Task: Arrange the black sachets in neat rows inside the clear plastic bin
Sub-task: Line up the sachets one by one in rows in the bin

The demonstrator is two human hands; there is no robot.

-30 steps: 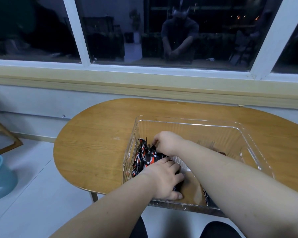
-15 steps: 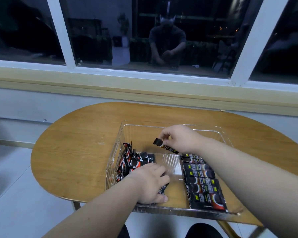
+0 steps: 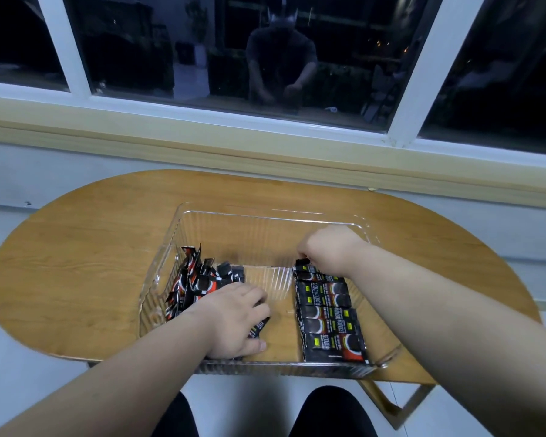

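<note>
A clear plastic bin [image 3: 265, 222] stands on the oval wooden table [image 3: 85, 263]. Along its right side lies a flat row of several black sachets [image 3: 327, 316]. A loose heap of black and red sachets [image 3: 199, 279] leans against the left wall. My right hand [image 3: 328, 250] pinches one black sachet [image 3: 302, 263] and holds it down at the far end of the row. My left hand [image 3: 234, 320] lies over the near part of the heap, fingers curled on some sachets there.
A window sill [image 3: 265, 152] and a dark window run behind the table. Bare bin floor shows between heap and row. My knees [image 3: 331, 411] are below the table's near edge.
My right hand has carried the single sachet from above the middle of the bin down to the far end of the right row. My left hand stays on the heap.
</note>
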